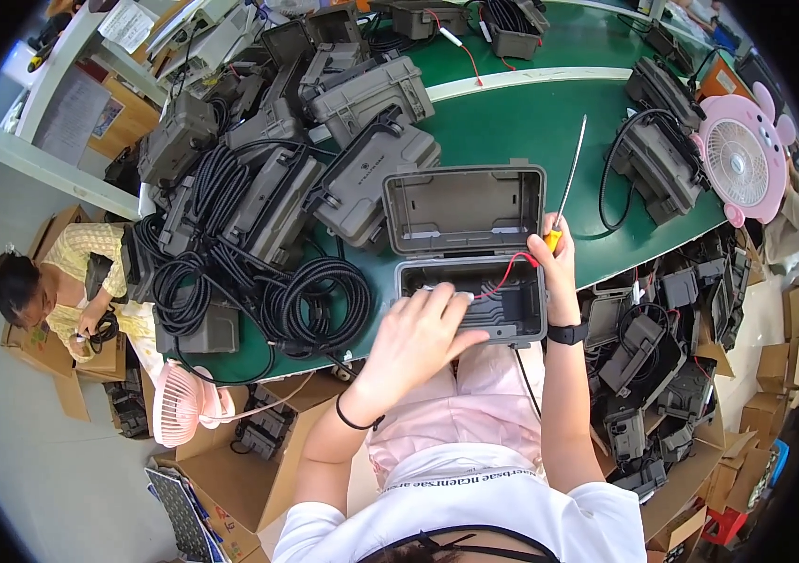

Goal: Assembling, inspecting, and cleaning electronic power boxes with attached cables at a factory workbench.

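Screwdriver (pixel 568 181) — one, clamped in right hand (pixel 561 263); left hand (pixel 426 327) over one case (pixel 512 331) — grip unclear.

My 2 arms (pixel 567 427) were extended forward. My left forearm (pixel 332 450) slanted inward to the right, my left hand (pixel 418 330) turned back-upward, fingers (pixel 430 305) close together, thumb (pixel 471 339) spread rightward. My right arm (pixel 567 389) lay straighter, and my right hand (pixel 557 260) was farther ahead, curled in a grip.

Left fingers (pixel 430 306) over open grey box (pixel 465 208), red wire (pixel 512 266) inside, right fingers (pixel 539 250) gripping 1 yellow-handled screwdriver (pixel 569 176)
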`<state>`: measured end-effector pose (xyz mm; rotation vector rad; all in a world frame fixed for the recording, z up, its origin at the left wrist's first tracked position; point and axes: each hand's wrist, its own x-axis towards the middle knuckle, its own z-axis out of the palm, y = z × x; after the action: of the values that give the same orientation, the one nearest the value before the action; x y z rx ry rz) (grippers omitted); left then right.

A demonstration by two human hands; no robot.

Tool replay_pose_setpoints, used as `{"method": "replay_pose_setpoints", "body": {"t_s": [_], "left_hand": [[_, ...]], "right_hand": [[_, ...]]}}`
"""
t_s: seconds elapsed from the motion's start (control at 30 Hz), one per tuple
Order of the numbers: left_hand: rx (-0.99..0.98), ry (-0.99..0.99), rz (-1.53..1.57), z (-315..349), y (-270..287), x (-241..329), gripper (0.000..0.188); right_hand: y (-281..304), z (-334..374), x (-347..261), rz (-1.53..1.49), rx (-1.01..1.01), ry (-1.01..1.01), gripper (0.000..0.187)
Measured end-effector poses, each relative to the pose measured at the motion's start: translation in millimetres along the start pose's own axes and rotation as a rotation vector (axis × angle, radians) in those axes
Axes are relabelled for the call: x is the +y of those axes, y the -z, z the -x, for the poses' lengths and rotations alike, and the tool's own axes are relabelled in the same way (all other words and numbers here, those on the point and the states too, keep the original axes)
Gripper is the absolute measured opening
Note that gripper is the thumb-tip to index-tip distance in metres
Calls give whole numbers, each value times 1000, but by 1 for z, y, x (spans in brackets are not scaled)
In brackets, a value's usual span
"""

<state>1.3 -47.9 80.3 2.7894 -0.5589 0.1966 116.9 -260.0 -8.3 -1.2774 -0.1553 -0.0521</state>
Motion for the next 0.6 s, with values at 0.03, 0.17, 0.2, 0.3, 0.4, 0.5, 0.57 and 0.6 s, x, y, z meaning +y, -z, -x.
{"method": "replay_pose_setpoints", "body": {"t_s": [0.03,0.17,0.2,0.3,0.4,0.5,0.57,0.6], "left_hand": [[81,-44,22,-1,-2,3,48],[32,-110,59,-1,-4,8,71],[-98,-69,71,-2,-2,10,73],[-320,62,-21,-9,7,13,78],[-147,23,-32,-2,4,9,75],[164,-71,24,8,19,4,64],[353,2,7,27,19,-4,54],[418,49,-11,38,18,-7,49]], "right_hand": [[0,0,0,-14,-12,-5,34],[0,0,1,-45,-32,-11,34],[1,1,0,-44,-32,-11,34],[0,2,-1,-67,-46,-28,34],[-1,1,-1,-41,-49,-34,34],[0,2,0,-36,-37,-32,34],[1,2,0,-47,-42,-33,34],[1,1,1,-47,-41,-36,34]]}}
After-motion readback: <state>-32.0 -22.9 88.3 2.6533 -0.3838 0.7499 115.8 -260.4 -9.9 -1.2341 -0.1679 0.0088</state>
